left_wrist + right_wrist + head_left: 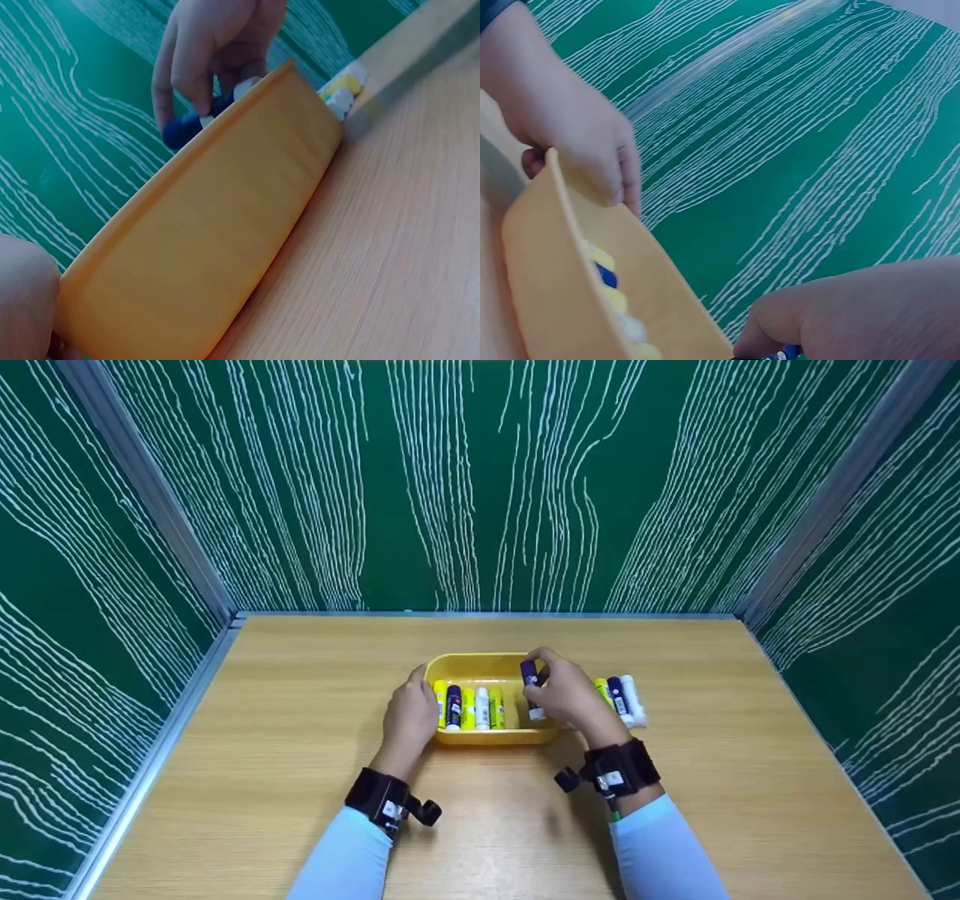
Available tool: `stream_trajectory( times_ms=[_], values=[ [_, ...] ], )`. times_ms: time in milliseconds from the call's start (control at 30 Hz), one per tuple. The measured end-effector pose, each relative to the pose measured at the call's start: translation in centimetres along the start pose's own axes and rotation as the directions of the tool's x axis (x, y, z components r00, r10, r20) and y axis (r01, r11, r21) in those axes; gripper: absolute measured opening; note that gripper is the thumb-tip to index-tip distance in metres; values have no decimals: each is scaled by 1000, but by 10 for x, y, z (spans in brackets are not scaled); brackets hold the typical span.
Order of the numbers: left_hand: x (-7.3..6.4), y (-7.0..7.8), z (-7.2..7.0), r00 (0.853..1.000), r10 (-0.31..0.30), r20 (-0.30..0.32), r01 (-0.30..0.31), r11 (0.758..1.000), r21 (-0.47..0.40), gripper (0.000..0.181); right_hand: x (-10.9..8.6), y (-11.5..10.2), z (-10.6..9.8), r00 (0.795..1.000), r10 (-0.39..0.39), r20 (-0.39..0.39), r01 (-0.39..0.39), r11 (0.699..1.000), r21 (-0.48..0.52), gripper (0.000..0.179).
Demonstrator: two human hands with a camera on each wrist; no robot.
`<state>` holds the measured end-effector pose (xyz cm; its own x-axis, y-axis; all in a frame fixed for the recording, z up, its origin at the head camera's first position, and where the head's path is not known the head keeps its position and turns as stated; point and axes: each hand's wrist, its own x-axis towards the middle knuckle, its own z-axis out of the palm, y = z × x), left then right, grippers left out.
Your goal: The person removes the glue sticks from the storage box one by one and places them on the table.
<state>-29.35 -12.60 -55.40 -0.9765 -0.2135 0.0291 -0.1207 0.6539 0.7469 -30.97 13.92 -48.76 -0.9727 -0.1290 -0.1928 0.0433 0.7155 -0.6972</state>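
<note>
A yellow plastic container (480, 737) stands on the table, and my left hand (409, 712) grips its left end with the fingers over the rim. Inside, several glue sticks lie side by side toward the left, among them a dark blue one (454, 709) and a white one (482, 709). Over the right part of the container, my right hand (570, 694) pinches a dark blue glue stick (529, 673) between thumb and fingers. In the left wrist view this held glue stick (184, 131) shows just past the rim, partly hidden by the container wall.
To the right of the container, a yellow, a dark blue and a white glue stick (632, 697) lie together on the wooden table (480, 825), partly behind my right hand. Green panels (510, 495) with white wavy lines enclose the back and sides.
</note>
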Motion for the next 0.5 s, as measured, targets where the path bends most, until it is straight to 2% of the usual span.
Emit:
stream_trajectory(
  times_ms=[200, 500],
  values=[
    [0, 0, 0, 1000, 6, 1, -6, 1000, 4, 52, -4, 2, -21, 1000, -3, 1, 3, 1000, 15, 57],
    [-1, 1, -1, 1000, 15, -1, -15, 1000, 16, 50, -14, 16, -58, 999, -33, -41, 36, 997, 72, 64]
  ],
)
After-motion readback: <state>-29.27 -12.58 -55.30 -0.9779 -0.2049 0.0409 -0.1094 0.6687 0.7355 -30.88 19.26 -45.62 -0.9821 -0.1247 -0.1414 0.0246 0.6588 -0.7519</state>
